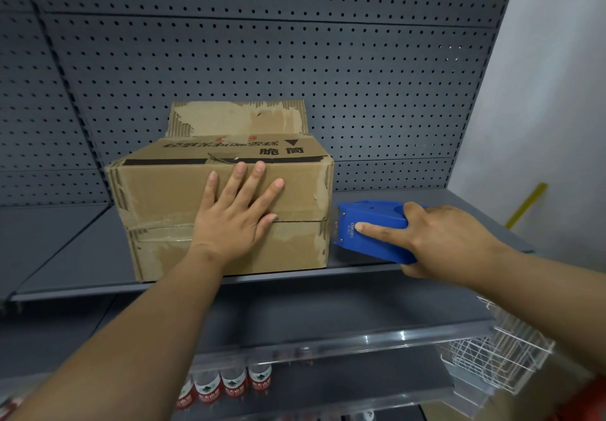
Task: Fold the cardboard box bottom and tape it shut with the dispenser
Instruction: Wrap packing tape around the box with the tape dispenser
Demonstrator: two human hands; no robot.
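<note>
A worn brown cardboard box (157, 197) lies on its side on a grey shelf (65, 256), its folded flaps facing me and meeting along a horizontal seam. One torn flap (236, 119) stands up behind it. My left hand (236, 214) presses flat on the flaps with spread fingers, the thumb at the seam. My right hand (436, 240) grips a blue tape dispenser (370, 224), index finger stretched along its side. The dispenser's front edge sits right at the box's right edge, level with the seam.
A grey pegboard panel (295, 43) backs the shelf. Below, a lower shelf holds several water bottles (229, 384) with red and white labels. A white wire basket (498, 355) hangs at the lower right. A white wall with a yellow strip (528, 204) is at the right.
</note>
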